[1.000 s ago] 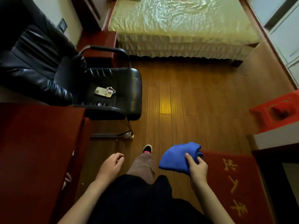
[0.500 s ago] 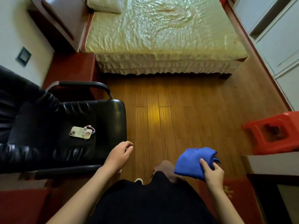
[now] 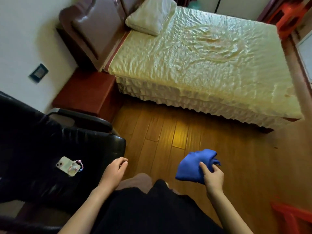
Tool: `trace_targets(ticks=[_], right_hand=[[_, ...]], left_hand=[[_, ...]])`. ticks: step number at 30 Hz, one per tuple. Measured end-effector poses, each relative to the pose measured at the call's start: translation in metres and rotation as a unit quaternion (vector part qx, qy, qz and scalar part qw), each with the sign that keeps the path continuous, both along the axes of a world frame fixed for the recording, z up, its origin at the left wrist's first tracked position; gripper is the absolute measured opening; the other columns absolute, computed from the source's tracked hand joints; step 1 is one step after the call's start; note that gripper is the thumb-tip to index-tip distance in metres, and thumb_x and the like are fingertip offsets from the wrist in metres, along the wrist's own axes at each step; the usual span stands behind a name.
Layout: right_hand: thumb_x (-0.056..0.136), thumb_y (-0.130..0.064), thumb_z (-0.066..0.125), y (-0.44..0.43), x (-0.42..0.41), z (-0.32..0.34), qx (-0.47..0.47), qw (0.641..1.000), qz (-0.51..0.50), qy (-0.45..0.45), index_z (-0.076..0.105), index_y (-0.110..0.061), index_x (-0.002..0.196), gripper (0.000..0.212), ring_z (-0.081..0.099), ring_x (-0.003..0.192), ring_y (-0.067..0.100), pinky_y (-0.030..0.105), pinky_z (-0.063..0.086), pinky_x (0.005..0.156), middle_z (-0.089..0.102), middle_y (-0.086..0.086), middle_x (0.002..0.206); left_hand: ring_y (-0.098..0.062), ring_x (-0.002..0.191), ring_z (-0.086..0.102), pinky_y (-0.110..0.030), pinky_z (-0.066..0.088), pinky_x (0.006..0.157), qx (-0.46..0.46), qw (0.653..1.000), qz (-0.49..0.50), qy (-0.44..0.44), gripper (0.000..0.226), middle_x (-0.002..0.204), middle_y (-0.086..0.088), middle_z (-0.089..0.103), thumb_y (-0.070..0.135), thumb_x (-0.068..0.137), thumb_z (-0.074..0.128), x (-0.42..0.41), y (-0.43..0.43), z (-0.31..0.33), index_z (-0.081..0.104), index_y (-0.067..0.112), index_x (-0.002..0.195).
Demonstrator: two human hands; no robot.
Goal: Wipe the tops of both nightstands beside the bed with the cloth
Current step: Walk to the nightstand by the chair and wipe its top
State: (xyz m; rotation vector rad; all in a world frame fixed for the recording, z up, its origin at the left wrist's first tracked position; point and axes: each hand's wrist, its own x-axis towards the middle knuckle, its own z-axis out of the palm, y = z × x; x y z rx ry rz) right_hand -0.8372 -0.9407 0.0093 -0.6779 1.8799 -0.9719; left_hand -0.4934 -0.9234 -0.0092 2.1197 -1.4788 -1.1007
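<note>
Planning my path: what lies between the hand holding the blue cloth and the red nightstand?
In the head view, only bare wooden floor separates the right hand from the red nightstand.

Ahead of my hands the wooden floor (image 3: 194, 132) lies open up to the bed (image 3: 202, 68). A black chair (image 3: 42, 141) crowds my left hand (image 3: 113, 173), its armrest (image 3: 84, 118) standing between that hand and the red nightstand (image 3: 86, 92). A red stool (image 3: 293, 215) sits beside my right forearm.
</note>
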Motion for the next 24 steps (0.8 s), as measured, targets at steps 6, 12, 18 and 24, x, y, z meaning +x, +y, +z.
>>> trace_targets(ticks=[6, 12, 18, 24], right_hand=[[0.087, -0.015, 0.067, -0.146, 0.04, 0.004, -0.008, 0.99, 0.134, -0.041, 0.068, -0.014, 0.086, 0.002, 0.07, 0.08, 0.018, 0.028, 0.053, 0.062, 0.073, 0.006, 0.085], [0.087, -0.017, 0.067, -0.283, 0.081, -0.01, 0.006, 0.977, 0.205, -0.059, 0.068, -0.015, 0.09, 0.004, 0.071, 0.08, 0.017, 0.021, 0.052, 0.058, 0.074, 0.004, 0.087], [0.086, -0.014, 0.069, -0.415, 0.094, -0.01, 0.028, 0.981, 0.192, -0.032, 0.07, -0.011, 0.086, 0.003, 0.071, 0.08, 0.024, 0.035, 0.055, 0.066, 0.074, 0.011, 0.084], [0.086, -0.016, 0.068, -0.537, 0.115, -0.005, 0.027, 0.979, 0.202, 0.024, 0.069, -0.011, 0.086, 0.006, 0.067, 0.078, 0.021, 0.032, 0.05, 0.064, 0.072, 0.009, 0.083]], left_hand=[[-0.016, 0.102, 0.059, -0.031, 0.046, 0.085, 0.013, 0.994, 0.112, -0.008, 0.025, 0.112, -0.001, 0.066, 0.027, 0.097, 0.048, 0.01, -0.064, -0.012, 0.066, 0.018, 0.112], [-0.014, 0.1, 0.058, -0.029, 0.044, 0.083, 0.021, 0.984, 0.176, 0.01, 0.024, 0.112, 0.001, 0.066, 0.028, 0.098, 0.047, 0.03, -0.161, -0.034, 0.066, 0.02, 0.109], [-0.013, 0.104, 0.056, -0.031, 0.047, 0.088, 0.008, 0.985, 0.172, 0.032, 0.028, 0.115, 0.004, 0.062, 0.034, 0.098, 0.043, 0.061, -0.309, -0.021, 0.063, 0.022, 0.113], [-0.009, 0.099, 0.057, -0.031, 0.049, 0.085, -0.036, 0.983, 0.177, 0.027, 0.03, 0.11, 0.009, 0.06, 0.038, 0.098, 0.039, 0.09, -0.422, 0.003, 0.061, 0.024, 0.113]])
